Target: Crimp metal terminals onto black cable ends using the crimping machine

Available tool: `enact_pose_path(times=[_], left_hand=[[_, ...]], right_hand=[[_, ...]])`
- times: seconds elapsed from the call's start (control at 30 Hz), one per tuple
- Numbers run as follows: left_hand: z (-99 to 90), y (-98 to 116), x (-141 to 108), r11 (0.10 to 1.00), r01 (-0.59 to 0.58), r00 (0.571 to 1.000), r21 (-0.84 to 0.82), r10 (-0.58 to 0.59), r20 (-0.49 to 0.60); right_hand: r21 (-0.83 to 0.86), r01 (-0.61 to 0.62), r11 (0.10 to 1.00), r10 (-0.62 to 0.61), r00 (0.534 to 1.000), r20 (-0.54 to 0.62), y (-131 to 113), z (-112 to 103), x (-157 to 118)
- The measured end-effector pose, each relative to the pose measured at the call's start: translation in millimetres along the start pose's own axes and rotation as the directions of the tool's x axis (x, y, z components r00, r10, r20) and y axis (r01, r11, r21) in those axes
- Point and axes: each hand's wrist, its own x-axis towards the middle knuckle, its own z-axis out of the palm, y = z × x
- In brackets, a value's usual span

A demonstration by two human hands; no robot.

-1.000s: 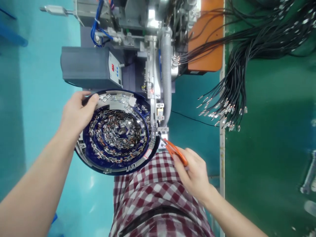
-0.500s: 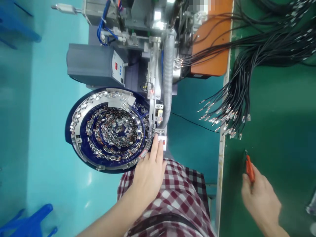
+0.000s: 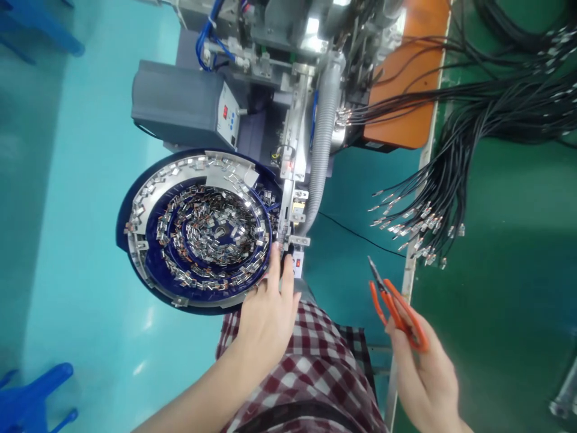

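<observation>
My left hand (image 3: 267,316) reaches over the right rim of a dark blue feeder bowl (image 3: 157,285). Its fingers are stretched out, the fingertips resting at the metal feed rail (image 3: 288,207); whether they pinch anything there is not visible. Many small metal terminals (image 3: 220,231) lie in the bowl and along its spiral track. My right hand (image 3: 426,376) is closed around orange-handled scissors (image 3: 408,316), whose dark pointed tip aims up and left, just beyond the bench edge. A small white switch box (image 3: 298,263) with a red switch is beside my left fingertips.
A grey controller (image 3: 180,105) stands behind the bowl. A ribbed grey hose (image 3: 323,138) runs beside the rail. Black cables (image 3: 469,138) with metal ends hang over the edge of the green bench (image 3: 509,240). An orange machine panel (image 3: 401,108) is behind. Blue stools (image 3: 33,397) stand left.
My right hand has brought the scissors left from over the bench toward the bowl, turning them so the handles show. My left fingertips have shifted slightly left, from the switch box onto the rail.
</observation>
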Motion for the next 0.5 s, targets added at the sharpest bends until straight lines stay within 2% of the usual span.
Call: enact_pose_path(times=[0.1,0.2,0.5], left_hand=[[-2.8,4,-2,0.999,0.030,0.999,-0.020,-0.030,-0.018],[-7.5,7,1,0.999,0.011,0.999,-0.052,-0.012,-0.033],[-16.8,-8,25,0.946,-0.038,0.997,-0.322,0.056,0.045]], right_hand=[[0.082,0.054,0.995,-0.057,0.998,0.034,-17,6,1],[0.115,0.066,0.991,-0.069,0.998,0.017,-28,9,2],[0.134,0.040,0.990,-0.043,0.999,0.019,-40,11,6]])
